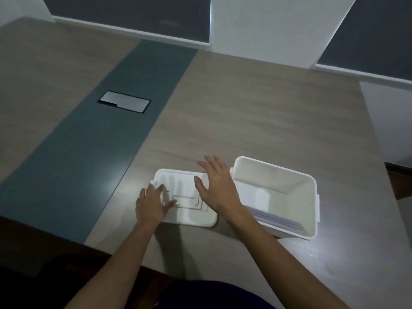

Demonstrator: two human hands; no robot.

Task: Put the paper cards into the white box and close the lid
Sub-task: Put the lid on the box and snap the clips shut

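Observation:
The white box [287, 181] stands open on the table at the right, with a stack of pale paper cards [278, 220] lying inside against its near wall. Its white lid [191, 216] lies flat on the table just left of the box. My left hand [151, 204] rests on the lid's left edge, fingers spread. My right hand [215, 184] hovers with fingers apart over the lid's right edge, between lid and box. Neither hand grips anything.
The wooden table [256, 121] has a dark teal strip [93, 152] down its left part, with a metal cable hatch [124, 104] set in it. The table's near edge runs just below my forearms. A wall with dark panels lies beyond.

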